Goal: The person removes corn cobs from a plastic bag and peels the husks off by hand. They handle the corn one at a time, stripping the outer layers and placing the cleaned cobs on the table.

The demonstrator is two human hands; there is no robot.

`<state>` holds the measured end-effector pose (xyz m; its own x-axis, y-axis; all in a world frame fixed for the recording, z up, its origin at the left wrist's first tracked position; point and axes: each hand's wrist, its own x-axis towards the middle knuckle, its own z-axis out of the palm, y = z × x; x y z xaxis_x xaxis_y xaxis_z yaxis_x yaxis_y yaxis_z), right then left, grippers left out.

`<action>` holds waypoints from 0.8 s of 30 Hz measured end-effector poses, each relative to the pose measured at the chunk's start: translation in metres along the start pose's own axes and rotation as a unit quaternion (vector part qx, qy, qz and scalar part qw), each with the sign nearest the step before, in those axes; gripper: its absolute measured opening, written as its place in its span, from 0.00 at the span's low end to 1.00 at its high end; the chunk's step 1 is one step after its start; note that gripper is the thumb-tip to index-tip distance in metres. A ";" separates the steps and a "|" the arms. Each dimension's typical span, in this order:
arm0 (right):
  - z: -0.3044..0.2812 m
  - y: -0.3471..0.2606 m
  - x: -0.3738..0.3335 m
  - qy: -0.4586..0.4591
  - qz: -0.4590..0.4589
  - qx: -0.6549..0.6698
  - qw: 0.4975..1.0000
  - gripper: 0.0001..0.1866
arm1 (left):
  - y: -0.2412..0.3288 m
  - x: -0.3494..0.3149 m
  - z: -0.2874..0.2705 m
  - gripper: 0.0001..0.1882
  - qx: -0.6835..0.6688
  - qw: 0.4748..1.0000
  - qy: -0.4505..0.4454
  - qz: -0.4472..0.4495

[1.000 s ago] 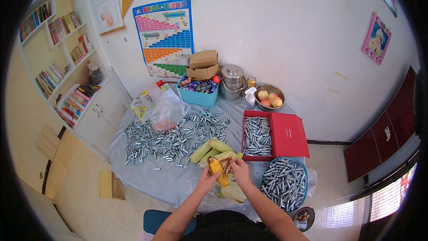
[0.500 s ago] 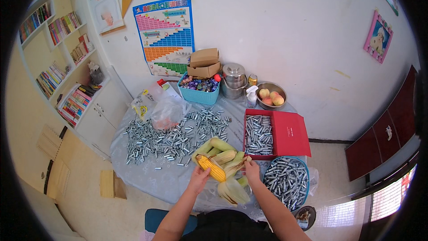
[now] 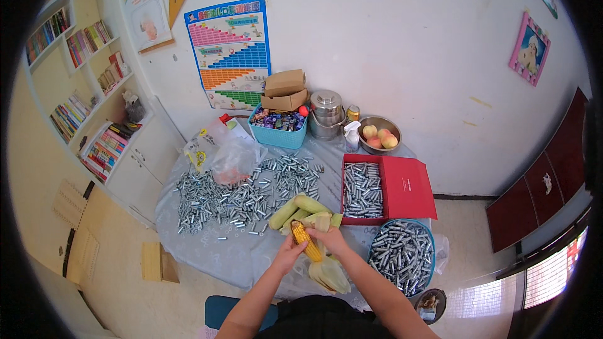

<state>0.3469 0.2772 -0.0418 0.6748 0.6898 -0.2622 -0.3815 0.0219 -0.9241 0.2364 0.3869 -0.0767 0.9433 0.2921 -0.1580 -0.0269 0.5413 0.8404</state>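
A yellow ear of corn (image 3: pixel 305 240) is tilted between my hands, its pale peeled-back husk (image 3: pixel 330 274) hanging at the lower end. My left hand (image 3: pixel 291 255) is closed around the ear's left side. My right hand (image 3: pixel 329 240) is closed with its fingertips against the ear's upper right side; what lies under its fingers is partly hidden. Just beyond, several green unpeeled ears of corn (image 3: pixel 309 204) rest on the table.
Loose metal bolts (image 3: pixel 217 204) spread over the cloth-covered table (image 3: pixel 195 248) at left. More fill a red box (image 3: pixel 407 182) and a blue basket (image 3: pixel 433 251) at right. Behind stand a blue candy basket (image 3: pixel 276 136), metal pot (image 3: pixel 326 113) and fruit bowl (image 3: pixel 399 132).
My right hand has moved left from the husk leaf to the corn's upper end. The ear has turned more upright, and the husk on its right now hangs lower.
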 end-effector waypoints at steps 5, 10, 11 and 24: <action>-0.013 0.017 0.012 0.027 -0.066 -0.091 0.993 0.19 | 0.004 -0.004 0.003 0.29 0.048 0.999 -0.015 0.008; -0.015 0.027 0.025 0.147 -0.102 -0.356 0.917 0.12 | -0.001 -0.002 0.001 0.29 0.041 0.998 0.011 0.037; -0.018 0.029 0.026 0.193 -0.122 -0.404 0.886 0.12 | 0.000 -0.003 0.000 0.29 0.041 0.998 0.018 0.038; -0.087 0.070 0.021 0.252 -0.144 -0.236 0.927 0.21 | 0.016 -0.002 -0.001 0.17 0.034 0.988 0.147 0.042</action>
<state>0.3892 0.2300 -0.1363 0.9606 0.2766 0.0278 0.0993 -0.2482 -0.9636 0.2333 0.3958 -0.0635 0.8019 0.5550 -0.2215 -0.0691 0.4543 0.8881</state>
